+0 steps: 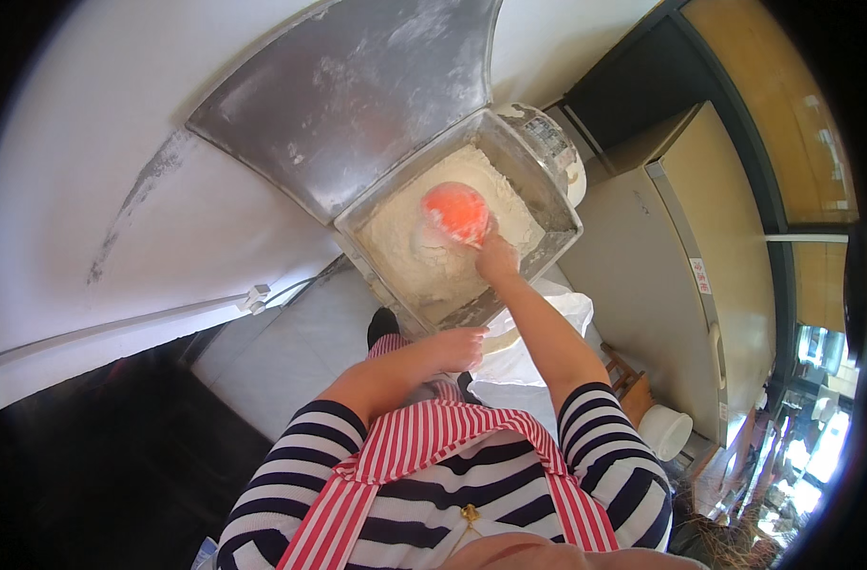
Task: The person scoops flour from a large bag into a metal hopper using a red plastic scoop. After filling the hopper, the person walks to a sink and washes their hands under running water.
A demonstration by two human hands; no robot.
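In my right hand [497, 258] is the handle of a red plastic scoop [456, 211], dusted with flour. The scoop is over the pale flour [433, 267] inside a square metal bin of a machine [389, 293], and looks slightly blurred. My left hand [465, 348] is closer to my body, just outside the bin's near edge. Its fingers are curled at the rim of a white plastic bag [565, 306], which hangs open beside the bin with some pale flour in it. The hand partly hides where it grips the bag.
A metal lid [362, 92] stands raised behind the bin, against a white wall. A floury motor housing [547, 146] is at the bin's far right. To the right are a tall cabinet [636, 235] with a handle, a wooden stool [634, 399] and a white bucket [666, 432]. A cable runs along the wall's foot.
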